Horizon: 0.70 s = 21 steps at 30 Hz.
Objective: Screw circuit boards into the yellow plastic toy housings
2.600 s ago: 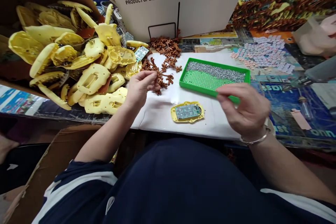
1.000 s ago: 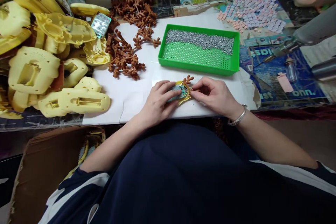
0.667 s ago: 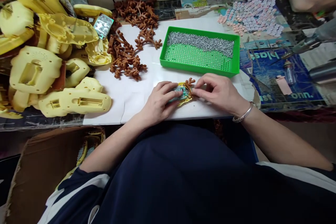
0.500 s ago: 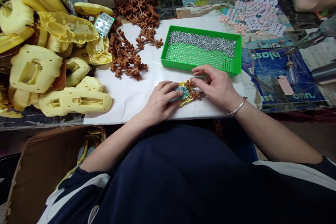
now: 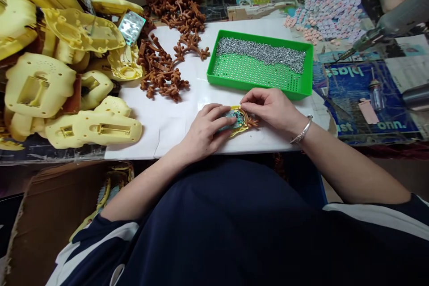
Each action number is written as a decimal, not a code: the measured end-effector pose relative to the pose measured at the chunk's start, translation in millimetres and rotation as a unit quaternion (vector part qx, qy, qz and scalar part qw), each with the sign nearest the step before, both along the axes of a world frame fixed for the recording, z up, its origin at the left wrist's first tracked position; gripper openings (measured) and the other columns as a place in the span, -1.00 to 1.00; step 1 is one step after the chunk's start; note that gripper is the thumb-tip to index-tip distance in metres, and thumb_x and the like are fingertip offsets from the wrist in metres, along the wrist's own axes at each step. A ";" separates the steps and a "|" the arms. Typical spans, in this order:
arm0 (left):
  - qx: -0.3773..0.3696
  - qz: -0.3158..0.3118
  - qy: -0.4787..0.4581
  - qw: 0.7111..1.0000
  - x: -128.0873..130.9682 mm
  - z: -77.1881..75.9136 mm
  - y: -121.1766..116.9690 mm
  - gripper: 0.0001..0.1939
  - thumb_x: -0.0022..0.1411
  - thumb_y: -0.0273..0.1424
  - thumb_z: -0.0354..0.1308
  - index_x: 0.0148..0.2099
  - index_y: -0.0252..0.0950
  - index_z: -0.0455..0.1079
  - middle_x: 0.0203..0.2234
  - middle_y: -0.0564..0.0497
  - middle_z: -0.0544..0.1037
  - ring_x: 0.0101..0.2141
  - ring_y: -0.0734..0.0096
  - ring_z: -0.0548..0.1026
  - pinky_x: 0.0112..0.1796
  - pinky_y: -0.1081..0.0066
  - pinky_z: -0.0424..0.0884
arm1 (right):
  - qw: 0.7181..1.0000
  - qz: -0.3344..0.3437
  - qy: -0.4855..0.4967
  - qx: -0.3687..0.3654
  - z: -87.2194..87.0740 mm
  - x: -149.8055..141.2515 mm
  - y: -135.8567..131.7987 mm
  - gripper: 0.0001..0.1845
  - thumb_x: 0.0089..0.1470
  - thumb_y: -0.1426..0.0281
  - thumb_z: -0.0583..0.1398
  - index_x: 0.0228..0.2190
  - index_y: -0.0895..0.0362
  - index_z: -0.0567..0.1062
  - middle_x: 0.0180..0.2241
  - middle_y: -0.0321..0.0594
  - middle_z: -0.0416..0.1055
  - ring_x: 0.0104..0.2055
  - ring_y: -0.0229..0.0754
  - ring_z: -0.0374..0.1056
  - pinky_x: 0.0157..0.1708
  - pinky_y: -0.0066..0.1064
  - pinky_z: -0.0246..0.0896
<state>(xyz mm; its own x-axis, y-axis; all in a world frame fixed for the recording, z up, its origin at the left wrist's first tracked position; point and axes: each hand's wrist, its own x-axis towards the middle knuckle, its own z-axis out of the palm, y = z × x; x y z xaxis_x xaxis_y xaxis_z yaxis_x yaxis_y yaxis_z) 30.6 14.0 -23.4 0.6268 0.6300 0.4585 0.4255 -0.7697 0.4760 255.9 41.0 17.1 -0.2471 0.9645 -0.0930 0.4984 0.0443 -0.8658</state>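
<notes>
A small yellow plastic shell [image 5: 238,133] lies on the white work surface with a green circuit board [image 5: 237,117] inside it. My left hand [image 5: 208,130] holds the shell down from the left, its fingers over the board. A brown antler-shaped piece [image 5: 253,122] sits at the shell's right end, branches pointing right. My right hand [image 5: 273,109] is closed in a pinch at the upper right rim of the shell. Whatever lies between those fingertips is hidden or too small to name.
Just behind my hands stands a green perforated tray [image 5: 214,78] with many silver screws [image 5: 261,52]. Brown antler pieces [image 5: 162,69] and yellow shells [image 5: 40,85] are heaped on the left. A power screwdriver [image 5: 378,35] hangs at the right, near small pale pieces [image 5: 335,11].
My right hand's fingers have closed from a looser spread into a pinch at the shell's upper rim. The brown antler piece has turned or settled at the shell's end. My left hand stays put.
</notes>
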 end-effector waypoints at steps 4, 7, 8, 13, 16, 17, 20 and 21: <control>-0.013 -0.004 0.007 1.000 -0.7 0.5 0.3 -0.75 0.43 -0.36 0.08 0.07 -0.26 0.47 0.10 -0.20 0.54 0.10 0.10 0.42 0.09 0.01 0.45 | 0.999 0.022 -0.030 0.011 -2.3 0.6 1.8 -0.89 0.06 0.37 0.24 -0.44 0.15 0.52 -0.51 -0.27 0.47 -0.47 -0.28 0.31 -0.44 -0.39 0.18; -0.021 -0.004 0.010 1.000 -0.8 1.5 -0.2 -0.74 0.43 -0.36 0.08 0.08 -0.26 0.46 0.11 -0.20 0.53 0.11 0.10 0.41 0.10 0.01 0.43 | 0.995 0.022 -0.074 0.057 -4.1 2.8 -1.7 -0.89 0.10 0.35 0.26 -0.36 0.14 0.52 -0.40 -0.22 0.51 -0.40 -0.23 0.34 -0.37 -0.35 0.22; -0.021 -0.002 0.012 1.000 -0.6 1.7 -0.5 -0.74 0.43 -0.36 0.08 0.08 -0.26 0.46 0.11 -0.20 0.52 0.11 0.11 0.41 0.10 0.02 0.43 | 0.992 0.015 -0.093 0.085 -4.7 3.6 -4.5 -0.89 0.10 0.34 0.27 -0.32 0.13 0.52 -0.35 -0.19 0.51 -0.38 -0.22 0.34 -0.35 -0.34 0.22; -0.003 0.006 0.013 1.000 0.8 1.3 -1.3 -0.75 0.44 -0.33 0.07 0.07 -0.27 0.47 0.08 -0.22 0.52 0.09 0.13 0.43 0.07 0.06 0.45 | 0.974 -0.018 -0.109 0.196 -7.4 7.2 -25.3 -0.86 0.16 0.30 0.23 -0.30 0.10 0.55 -0.21 -0.12 0.49 -0.36 -0.19 0.33 -0.38 -0.33 0.24; 0.002 0.002 0.007 1.000 -0.3 1.4 -0.5 -0.75 0.44 -0.34 0.07 0.06 -0.27 0.47 0.07 -0.22 0.53 0.07 0.13 0.44 0.06 0.06 0.44 | 0.977 0.013 -0.102 0.188 -9.3 10.3 -31.8 -0.87 0.15 0.31 0.24 -0.35 0.07 0.59 -0.27 -0.16 0.48 -0.40 -0.21 0.29 -0.41 -0.34 0.20; -0.001 0.002 0.009 1.000 -0.8 1.7 -0.1 -0.75 0.44 -0.34 0.07 0.06 -0.26 0.47 0.07 -0.22 0.52 0.06 0.13 0.44 0.07 0.05 0.44 | 0.978 0.029 -0.101 0.178 -10.2 11.3 -32.0 -0.89 0.14 0.33 0.25 -0.37 0.07 0.59 -0.29 -0.18 0.48 -0.40 -0.21 0.29 -0.39 -0.33 0.20; -0.013 0.009 0.027 1.000 0.0 1.8 0.5 -0.75 0.43 -0.32 0.08 0.06 -0.24 0.47 0.12 -0.23 0.48 0.09 0.10 0.42 0.09 0.00 0.41 | 0.982 0.045 -0.087 0.163 -12.6 13.3 -29.6 -0.88 0.13 0.35 0.25 -0.42 0.08 0.58 -0.35 -0.19 0.48 -0.36 -0.19 0.32 -0.35 -0.33 0.21; -0.015 0.014 0.033 0.999 1.5 1.6 0.0 -0.72 0.41 -0.28 0.11 0.07 -0.25 0.47 0.16 -0.27 0.44 0.12 0.06 0.41 0.10 -0.03 0.40 | 0.982 0.045 -0.078 0.163 -12.9 13.6 -28.8 -0.86 0.12 0.35 0.24 -0.43 0.09 0.58 -0.35 -0.19 0.48 -0.36 -0.19 0.32 -0.35 -0.33 0.21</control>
